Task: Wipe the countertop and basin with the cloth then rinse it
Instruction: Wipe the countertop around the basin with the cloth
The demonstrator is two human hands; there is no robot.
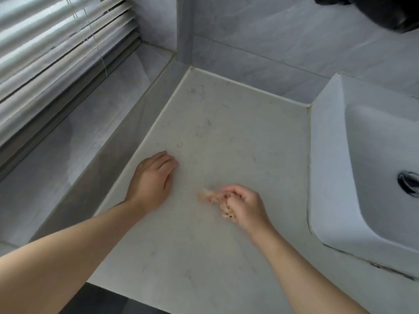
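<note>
A pale marble countertop (226, 137) fills the middle of the view, with faint dark marks near its back corner. My right hand (246, 206) is closed around a small bunched cloth (210, 196), pale and blurred, which sticks out to the left of the fist and rests on the counter. My left hand (154, 175) lies flat, palm down, at the counter's left edge, holding nothing. The white basin (328, 155) sits at the right, its chrome drain (409, 182) partly cut off by the frame.
A lower grey window ledge (79, 143) runs along the left under slatted blinds (56, 41). Grey tiled walls (260, 41) close the back. A dark object (385, 12) hangs at the top right. The counter's front edge drops to dark floor (102, 300).
</note>
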